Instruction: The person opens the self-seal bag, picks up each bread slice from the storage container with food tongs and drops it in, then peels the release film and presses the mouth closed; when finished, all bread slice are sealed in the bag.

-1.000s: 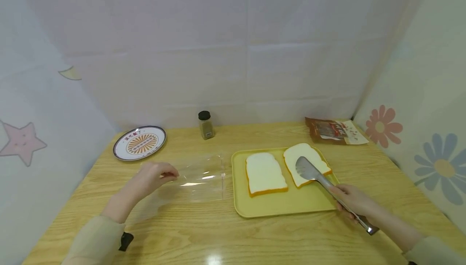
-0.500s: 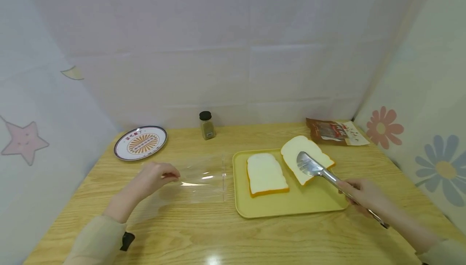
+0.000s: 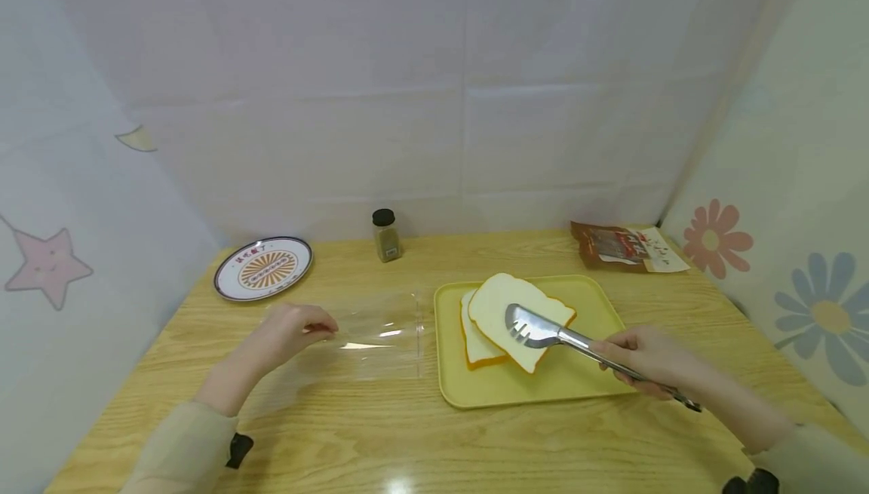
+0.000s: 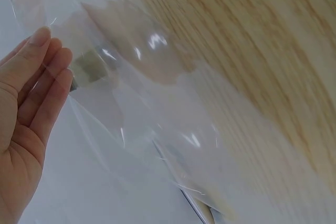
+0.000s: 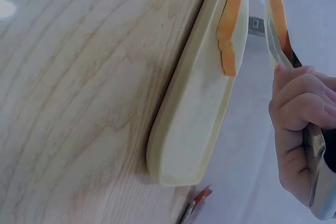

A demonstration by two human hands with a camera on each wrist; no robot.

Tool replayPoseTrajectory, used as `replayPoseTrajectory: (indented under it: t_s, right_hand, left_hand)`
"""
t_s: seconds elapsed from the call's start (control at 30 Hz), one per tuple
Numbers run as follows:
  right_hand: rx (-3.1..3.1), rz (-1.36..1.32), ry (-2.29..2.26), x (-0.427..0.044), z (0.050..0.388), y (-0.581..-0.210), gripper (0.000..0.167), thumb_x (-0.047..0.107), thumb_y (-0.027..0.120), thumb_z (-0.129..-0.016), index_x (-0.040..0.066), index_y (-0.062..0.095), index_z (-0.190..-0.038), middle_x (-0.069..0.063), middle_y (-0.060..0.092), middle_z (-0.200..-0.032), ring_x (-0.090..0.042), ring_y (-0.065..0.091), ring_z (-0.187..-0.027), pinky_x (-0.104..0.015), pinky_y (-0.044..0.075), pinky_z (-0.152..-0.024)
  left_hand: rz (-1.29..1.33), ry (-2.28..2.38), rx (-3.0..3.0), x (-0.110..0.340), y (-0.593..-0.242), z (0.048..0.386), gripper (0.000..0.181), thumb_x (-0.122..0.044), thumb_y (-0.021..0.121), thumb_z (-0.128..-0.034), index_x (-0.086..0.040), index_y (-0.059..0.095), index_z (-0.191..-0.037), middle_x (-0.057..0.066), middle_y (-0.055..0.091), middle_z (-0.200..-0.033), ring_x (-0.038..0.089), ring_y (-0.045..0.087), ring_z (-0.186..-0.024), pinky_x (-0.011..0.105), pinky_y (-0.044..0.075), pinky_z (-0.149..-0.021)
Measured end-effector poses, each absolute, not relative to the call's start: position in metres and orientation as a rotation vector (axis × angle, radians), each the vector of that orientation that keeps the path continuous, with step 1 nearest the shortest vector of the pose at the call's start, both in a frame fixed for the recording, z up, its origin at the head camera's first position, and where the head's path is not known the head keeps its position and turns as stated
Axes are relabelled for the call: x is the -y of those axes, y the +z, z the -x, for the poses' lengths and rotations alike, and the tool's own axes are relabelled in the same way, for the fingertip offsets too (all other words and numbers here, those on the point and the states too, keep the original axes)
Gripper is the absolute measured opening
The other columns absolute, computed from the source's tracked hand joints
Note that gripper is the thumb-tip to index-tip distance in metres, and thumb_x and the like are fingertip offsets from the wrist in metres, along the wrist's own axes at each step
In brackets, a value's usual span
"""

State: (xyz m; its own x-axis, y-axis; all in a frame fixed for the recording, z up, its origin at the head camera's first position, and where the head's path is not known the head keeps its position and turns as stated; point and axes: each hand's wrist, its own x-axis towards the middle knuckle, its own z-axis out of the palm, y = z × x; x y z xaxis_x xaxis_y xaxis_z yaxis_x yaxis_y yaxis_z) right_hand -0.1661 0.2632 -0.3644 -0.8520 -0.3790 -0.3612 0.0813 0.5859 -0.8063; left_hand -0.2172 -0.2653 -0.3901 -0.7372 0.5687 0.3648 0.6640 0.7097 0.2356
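Observation:
My left hand (image 3: 292, 334) pinches the edge of a clear plastic bag (image 3: 380, 339); the left wrist view shows thumb and fingertips on the film (image 4: 152, 77). Metal tongs (image 3: 577, 339) are gripped by my right hand (image 3: 652, 362), fingers curled round the handles. A bread slice (image 3: 498, 298) is clamped in the tongs, tilted over a second slice (image 3: 475, 343) that lies on the yellow tray (image 3: 543, 390). From the right wrist view, the clamped slice (image 5: 278, 14) is raised apart from the slice (image 5: 228, 30) on the tray (image 5: 184, 145).
A round patterned plate (image 3: 263, 268) lies at the back left. The black-capped seasoning jar (image 3: 387, 237) stands behind the bag and tray. A brown and white food packet (image 3: 627, 247) lies at the back right, near the wall.
My right hand has lifted the right-hand slice with the tongs and carried it left, over the other slice. My left hand has stayed at the bag.

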Motion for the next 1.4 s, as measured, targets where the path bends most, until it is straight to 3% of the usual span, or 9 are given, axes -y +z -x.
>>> replayPoseTrajectory:
  t_s: [0.47, 0.7, 1.0, 1.4]
  right_hand:
    - [-2.310, 0.501, -1.124, -0.206, 0.191, -0.366, 0.047, 0.039, 0.053, -0.096, -0.004, 0.065, -0.083, 0.003, 0.045, -0.047, -0.003, 0.028, -0.031, -0.018, 0.025, -0.030]
    - [-2.277, 0.510, -1.072, -0.190, 0.203, -0.364, 0.046, 0.040, 0.054, -0.095, -0.004, 0.066, -0.084, 0.003, 0.045, -0.046, -0.004, 0.029, -0.031, -0.018, 0.025, -0.031]
    - [-2.128, 0.544, -1.061, -0.179, 0.228, -0.369, 0.053, 0.039, 0.054, -0.095, -0.013, 0.062, -0.088, 0.004, 0.045, -0.047, -0.004, 0.029, -0.031, -0.018, 0.025, -0.032]
    - [-2.061, 0.572, -1.004, -0.157, 0.247, -0.371, 0.042, 0.036, 0.054, -0.096, -0.003, 0.066, -0.084, 0.002, 0.047, -0.047, -0.006, 0.029, -0.032, -0.019, 0.026, -0.032]
  left_hand:
    - [1.027, -0.548, 2.635, 0.265, -0.390, 0.219, 0.012, -0.002, 0.076, -0.0743, -0.010, 0.073, -0.083, -0.002, 0.072, -0.079, 0.006, 0.066, -0.069, 0.019, 0.056, -0.062]
    - [1.045, -0.569, 2.632, 0.263, -0.391, 0.218, 0.012, -0.001, 0.076, -0.0740, -0.008, 0.073, -0.083, -0.002, 0.072, -0.078, 0.005, 0.065, -0.068, 0.019, 0.056, -0.061]
    - [1.016, -0.543, 2.658, 0.261, -0.390, 0.218, 0.011, -0.004, 0.075, -0.0754, -0.010, 0.073, -0.084, -0.003, 0.072, -0.080, 0.006, 0.066, -0.070, 0.019, 0.056, -0.063]
    - [1.048, -0.576, 2.629, 0.260, -0.392, 0.221, 0.012, -0.003, 0.076, -0.0749, -0.010, 0.073, -0.084, -0.003, 0.072, -0.080, 0.006, 0.066, -0.070, 0.018, 0.056, -0.062]
